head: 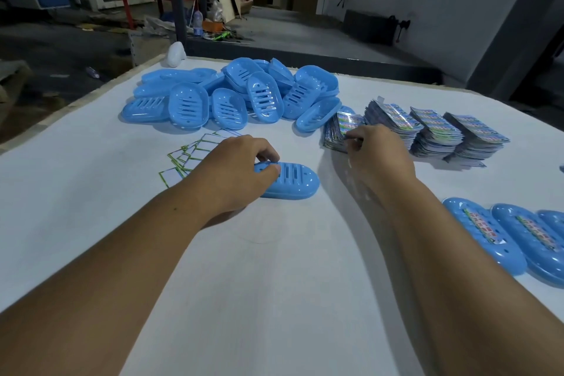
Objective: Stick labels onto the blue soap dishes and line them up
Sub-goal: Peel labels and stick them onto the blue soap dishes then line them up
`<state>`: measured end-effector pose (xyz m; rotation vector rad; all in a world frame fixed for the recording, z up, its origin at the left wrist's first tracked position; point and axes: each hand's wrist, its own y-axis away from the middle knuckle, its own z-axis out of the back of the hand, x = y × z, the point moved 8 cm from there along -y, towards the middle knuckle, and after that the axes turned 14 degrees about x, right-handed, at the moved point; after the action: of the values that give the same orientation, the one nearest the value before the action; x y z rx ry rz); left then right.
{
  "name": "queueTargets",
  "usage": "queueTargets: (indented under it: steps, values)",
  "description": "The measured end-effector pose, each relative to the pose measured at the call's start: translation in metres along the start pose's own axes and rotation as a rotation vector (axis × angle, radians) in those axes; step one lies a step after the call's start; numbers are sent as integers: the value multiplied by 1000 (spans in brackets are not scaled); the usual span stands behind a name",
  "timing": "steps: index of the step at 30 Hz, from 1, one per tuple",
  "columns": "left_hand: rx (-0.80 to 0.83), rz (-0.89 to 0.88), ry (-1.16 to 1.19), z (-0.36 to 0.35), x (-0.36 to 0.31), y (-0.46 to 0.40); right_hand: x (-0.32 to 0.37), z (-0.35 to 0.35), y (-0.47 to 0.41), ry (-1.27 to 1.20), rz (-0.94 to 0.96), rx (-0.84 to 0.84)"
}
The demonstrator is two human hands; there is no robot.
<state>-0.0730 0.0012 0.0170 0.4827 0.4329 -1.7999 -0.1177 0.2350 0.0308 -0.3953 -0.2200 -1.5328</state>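
- The blue soap dish [287, 181] I am working on lies flat on the white table [91, 223], on the near side of the loose heap of unlabelled dishes [232, 94], slots facing up and bare of any label.
- My left hand [241, 174] is on its left end: the fingers curl over the rim and the thumb presses the near edge, so I hold it steady.
- Its long axis runs left to right across my view, and the free right end points toward my right hand [378, 156].
- My right hand is just right of the dish, at the nearest label stack [341, 128]. Its fingertips are bunched at the stack's near edge as if picking at one label, though I cannot tell whether one has come free.
- Three more label stacks [436, 131] sit farther right of the dish, side by side.
- Judging from this, the next move belongs to my right hand: it is the nearer one to the labels, and it need only travel a little leftward to lay a label along the slotted top, lengthwise.
- Peeled backing papers [189, 156] lie scattered just left of the dish, partly under my left wrist.
- Finished labelled dishes [488, 232] stand in a row well to the right of the dish, on its near side; that is where this one should go.
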Motion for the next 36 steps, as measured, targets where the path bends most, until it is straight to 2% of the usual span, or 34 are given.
queueTargets:
  steps: [4,11,17,22,25,27,30,36]
  values:
    - [8,4,2,0,0,0,-6,3,2,-31,-85,-42]
    - [-30,-7,-5,3,-3,2,-5,11,0,27,-119,-168]
    - [-104,-34,3,10,-5,4,-11,12,1,-161,-90,-150]
    - [-157,-52,61,15,-6,5,6,42,21,-117,-14,-380]
    - [-183,-37,175,17,-3,6,20,54,33,-257,84,-473]
    - [-198,-10,357,18,4,4,34,52,39,-350,204,-445]
    - [-163,81,637,15,13,0,59,38,44,-356,364,-355]
    - [-228,227,925,16,38,-3,89,0,47,-485,518,-87]
